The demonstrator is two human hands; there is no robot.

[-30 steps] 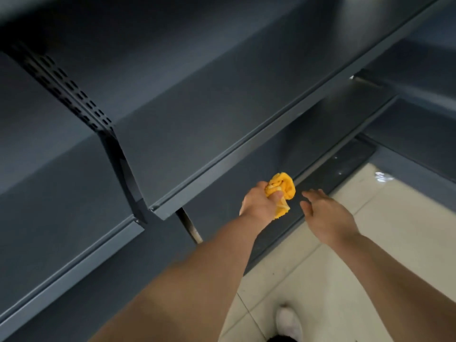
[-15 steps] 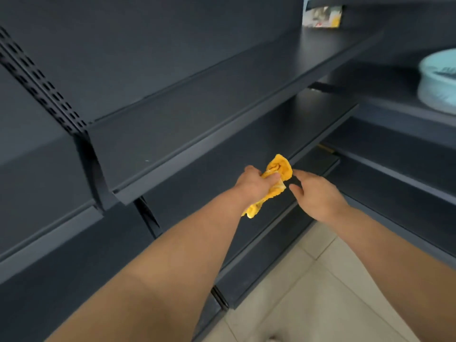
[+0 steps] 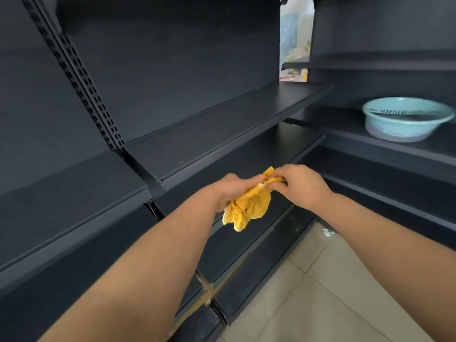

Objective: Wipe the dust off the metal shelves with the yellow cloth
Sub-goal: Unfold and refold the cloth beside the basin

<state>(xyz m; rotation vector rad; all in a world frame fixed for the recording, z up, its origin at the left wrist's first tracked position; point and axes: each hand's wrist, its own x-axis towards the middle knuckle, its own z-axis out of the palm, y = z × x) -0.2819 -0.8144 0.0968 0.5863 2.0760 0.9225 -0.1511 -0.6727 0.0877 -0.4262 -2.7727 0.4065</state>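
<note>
A crumpled yellow cloth (image 3: 248, 207) hangs in the air in front of the dark metal shelves (image 3: 222, 134). My left hand (image 3: 232, 190) grips its bunched upper part. My right hand (image 3: 299, 185) pinches the cloth's top corner from the right. Both hands are level with the front edge of the middle shelf, a little below and in front of it. The cloth touches no shelf.
A pale blue plastic basin (image 3: 404, 118) sits on the shelf at the right. A slotted upright (image 3: 81, 82) divides the left and middle bays. A light printed sheet (image 3: 296, 40) shows at the far corner. Beige floor tiles (image 3: 320, 292) lie below.
The view has lifted from the lower shelves to the middle ones. My right hand came in and took hold of the cloth's top; the cloth has loosened and hangs lower from my left hand.
</note>
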